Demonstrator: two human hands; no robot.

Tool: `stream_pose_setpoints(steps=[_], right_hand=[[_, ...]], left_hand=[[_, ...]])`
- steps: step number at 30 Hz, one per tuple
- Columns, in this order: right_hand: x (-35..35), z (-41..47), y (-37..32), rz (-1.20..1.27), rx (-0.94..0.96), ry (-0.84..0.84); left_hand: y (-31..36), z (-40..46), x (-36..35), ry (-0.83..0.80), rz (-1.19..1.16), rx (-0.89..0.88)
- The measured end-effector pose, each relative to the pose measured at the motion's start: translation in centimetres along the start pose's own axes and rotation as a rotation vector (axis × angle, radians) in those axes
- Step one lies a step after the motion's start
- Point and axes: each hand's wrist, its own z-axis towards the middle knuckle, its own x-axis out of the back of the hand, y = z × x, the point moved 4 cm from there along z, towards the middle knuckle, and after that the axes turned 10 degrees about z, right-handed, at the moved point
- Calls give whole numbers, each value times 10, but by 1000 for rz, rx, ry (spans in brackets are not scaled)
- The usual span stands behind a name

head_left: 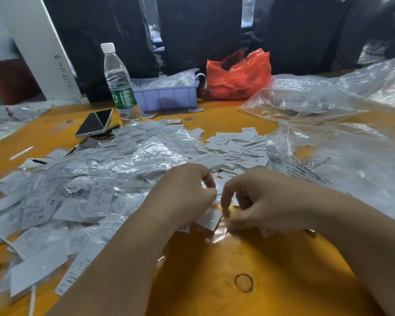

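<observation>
Orange wooden tabletop (271, 265) near; left hand (185, 197) grips small white paper label (211, 218), right hand (265, 201) pinches thin clear plastic sleeve (222, 234) just right, probably holding mouth open for insertion.

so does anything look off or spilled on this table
Nothing spilled. The phone seems tilted, propped on something dark. A dark ring mark stains the table near the front. The labels lie in a loose heap, likely just the work.
</observation>
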Motion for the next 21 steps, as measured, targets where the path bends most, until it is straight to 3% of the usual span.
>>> stream_pose_setpoints(steps=[4, 11, 17, 21], right_hand=[[6, 2, -1, -68, 32, 76], [43, -4, 3, 369, 67, 464], [41, -2, 5, 504, 51, 546], [42, -1, 9, 631, 18, 571]], left_hand=[[1, -2, 1, 3, -22, -28], [10, -4, 4, 67, -308, -97], [19, -7, 1, -89, -558, -111], [17, -4, -2, -10, -461, -146]])
